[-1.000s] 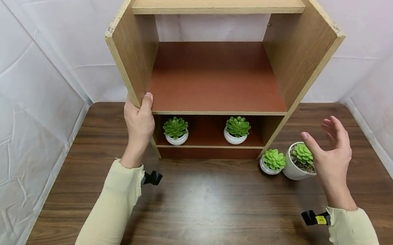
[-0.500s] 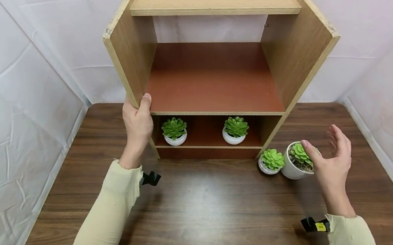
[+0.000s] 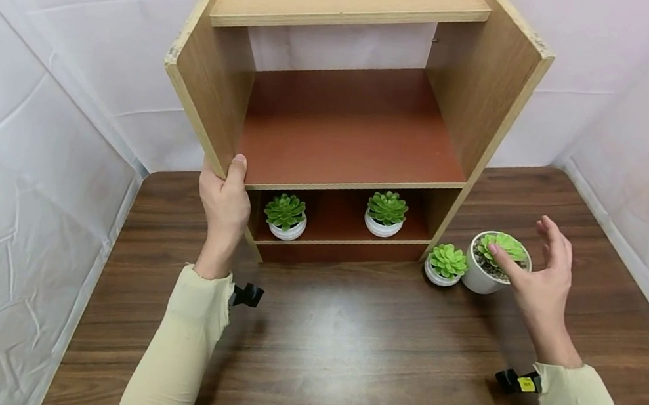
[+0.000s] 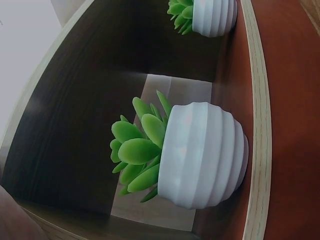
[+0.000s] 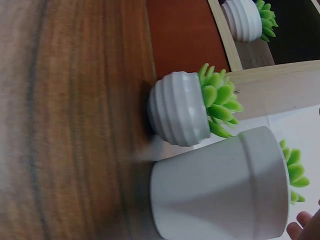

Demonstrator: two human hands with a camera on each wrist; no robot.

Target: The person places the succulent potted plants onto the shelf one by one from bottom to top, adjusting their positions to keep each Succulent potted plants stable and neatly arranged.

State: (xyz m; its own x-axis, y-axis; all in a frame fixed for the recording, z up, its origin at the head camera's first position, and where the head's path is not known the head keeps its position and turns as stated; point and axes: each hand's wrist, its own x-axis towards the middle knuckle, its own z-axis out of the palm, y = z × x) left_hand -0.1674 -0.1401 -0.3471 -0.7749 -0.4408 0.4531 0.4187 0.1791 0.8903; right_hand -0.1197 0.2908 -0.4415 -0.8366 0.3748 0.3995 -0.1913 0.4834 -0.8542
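My left hand (image 3: 224, 208) grips the left side panel of a wooden shelf unit (image 3: 362, 130), thumb on the panel's inner face. Over the right edge of the larger white pot (image 3: 478, 279) is my right hand (image 3: 543, 291), thumb and fingers spread apart with nothing held; the thumb overlaps the pot's succulent in the head view. In the right wrist view, fingertips (image 5: 295, 231) show just beyond the rim of that larger pot (image 5: 220, 190). A smaller potted succulent (image 3: 447, 263), in a ribbed white pot (image 5: 177, 107), stands between it and the shelf unit.
Two more potted succulents stand on the lower shelf, one at left (image 3: 285, 215) and one at right (image 3: 386, 212). The shelf unit rests on a dark wooden table (image 3: 339, 349). White sheeting (image 3: 29, 132) surrounds the table at the back and sides.
My right hand has come down and slightly left, closer to the larger pot's rim. My left hand keeps its grip on the side panel. The whole view shifts a little left.
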